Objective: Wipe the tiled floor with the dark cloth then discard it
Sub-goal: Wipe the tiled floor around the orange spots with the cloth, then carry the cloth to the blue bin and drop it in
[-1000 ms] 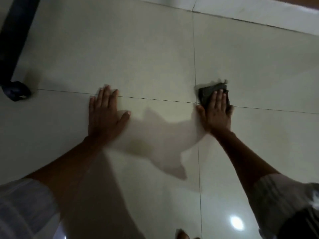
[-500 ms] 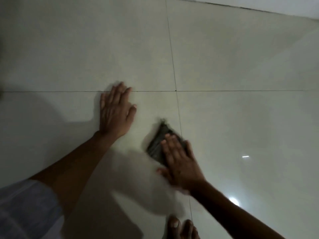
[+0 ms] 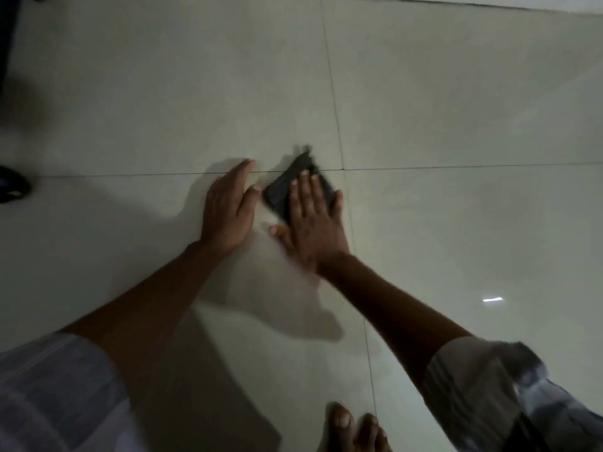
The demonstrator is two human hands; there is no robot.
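Observation:
A small folded dark cloth lies flat on the pale tiled floor, just left of where two grout lines cross. My right hand presses down on it with the fingers spread flat over its near half. My left hand rests palm down on the tile right beside the cloth, its thumb close to the cloth's left edge. The cloth's far corner sticks out beyond my right fingertips and looks blurred.
A dark furniture leg with a black foot stands at the far left. My bare toes show at the bottom edge. A lighter strip runs along the top. A lamp glint shines on the right tile.
My right hand slid the cloth from right of the grout crossing toward me, then forward again until it lies beside my left hand. My left hand stayed planted.

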